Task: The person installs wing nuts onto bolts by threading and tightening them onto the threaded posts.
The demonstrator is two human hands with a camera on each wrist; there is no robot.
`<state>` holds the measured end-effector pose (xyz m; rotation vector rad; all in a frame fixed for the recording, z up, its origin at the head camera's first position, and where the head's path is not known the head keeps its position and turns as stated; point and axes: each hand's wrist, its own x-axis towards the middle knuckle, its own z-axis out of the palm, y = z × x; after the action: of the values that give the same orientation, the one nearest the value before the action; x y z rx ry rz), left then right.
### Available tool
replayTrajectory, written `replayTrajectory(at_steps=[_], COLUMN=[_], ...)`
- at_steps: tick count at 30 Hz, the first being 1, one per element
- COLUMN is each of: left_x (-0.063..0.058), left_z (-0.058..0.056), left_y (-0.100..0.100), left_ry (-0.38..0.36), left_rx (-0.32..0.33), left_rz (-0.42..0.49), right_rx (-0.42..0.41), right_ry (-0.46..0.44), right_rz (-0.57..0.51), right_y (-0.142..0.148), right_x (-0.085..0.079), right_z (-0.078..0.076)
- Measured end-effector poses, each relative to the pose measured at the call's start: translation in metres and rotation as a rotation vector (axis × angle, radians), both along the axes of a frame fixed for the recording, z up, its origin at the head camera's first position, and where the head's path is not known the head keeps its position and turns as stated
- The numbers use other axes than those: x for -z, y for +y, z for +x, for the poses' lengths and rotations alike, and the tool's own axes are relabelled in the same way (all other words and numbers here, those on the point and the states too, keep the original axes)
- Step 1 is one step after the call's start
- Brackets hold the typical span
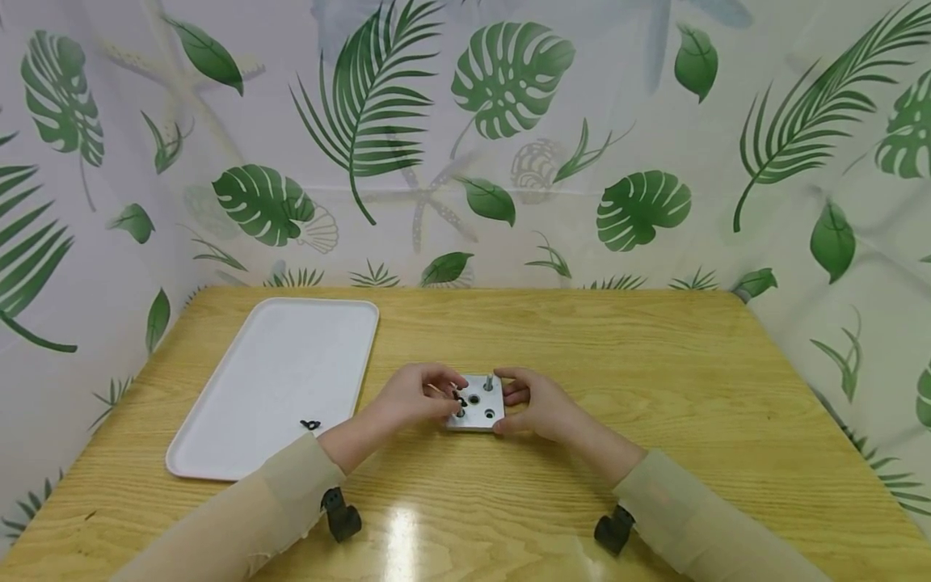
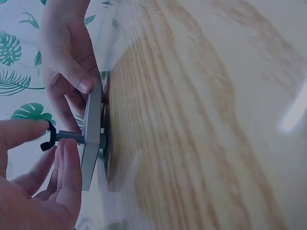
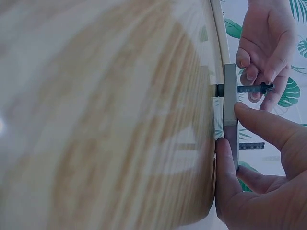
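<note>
A square metal plate [image 1: 474,416] with holes is held level just over the table, its right edge gripped between the thumb and fingers of my right hand [image 1: 541,404]. Two threaded bolts stand up through it: one bare bolt [image 1: 489,382] at the far right corner, and another bolt [image 2: 71,137] on the left side. At that left bolt's tip sits a black wing nut [image 2: 48,138], pinched by the fingers of my left hand [image 1: 418,394]. Below the plate, the head of a bolt [image 3: 219,90] sticks out in the right wrist view.
A white tray [image 1: 291,372] lies on the left of the wooden table [image 1: 640,364]. Near the tray's front edge is a second black wing nut [image 1: 310,424]. A leaf-patterned cloth [image 1: 553,218] hangs behind the table and along its sides.
</note>
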<state>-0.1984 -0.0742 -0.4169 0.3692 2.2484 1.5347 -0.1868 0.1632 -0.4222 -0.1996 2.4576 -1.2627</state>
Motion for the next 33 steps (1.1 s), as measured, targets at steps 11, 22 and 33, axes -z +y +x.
replayTrajectory(at_steps=[11, 22, 33], left_x=[0.0032, 0.0069, 0.0036], left_z=[0.0067, 0.0057, 0.0065], left_y=[0.0076, 0.0083, 0.0050], left_ry=[-0.014, -0.065, -0.051], left_rx=[-0.080, -0.100, -0.114], left_rz=[0.024, 0.133, 0.116], right_rx=[0.007, -0.005, -0.004], right_ry=[-0.001, 0.008, 0.021], right_rz=[0.026, 0.007, 0.006], right_y=[0.0002, -0.0007, -0.0001], right_x=[0.0009, -0.0013, 0.0014], right_z=[-0.0009, 0.0007, 0.0000])
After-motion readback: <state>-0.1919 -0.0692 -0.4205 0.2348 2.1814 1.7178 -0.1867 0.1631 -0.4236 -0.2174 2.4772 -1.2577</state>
